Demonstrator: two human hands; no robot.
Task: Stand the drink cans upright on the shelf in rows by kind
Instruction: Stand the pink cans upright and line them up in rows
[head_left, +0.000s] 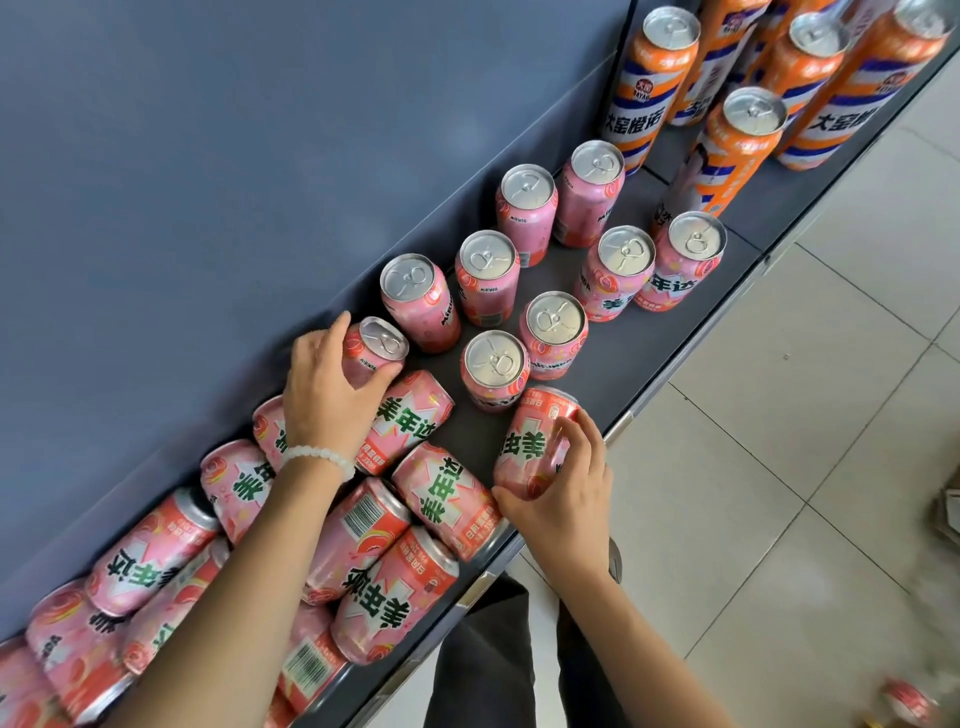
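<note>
Eight pink cans stand upright in two rows at the centre of the frame on the dark grey shelf, silver tops up. Tall orange cans stand upright at upper right. At lower left, a heap of pink cans lies on its side. My left hand grips a tilted pink can behind the rows; my right hand holds another pink can, tilted, near the shelf's front edge.
</note>
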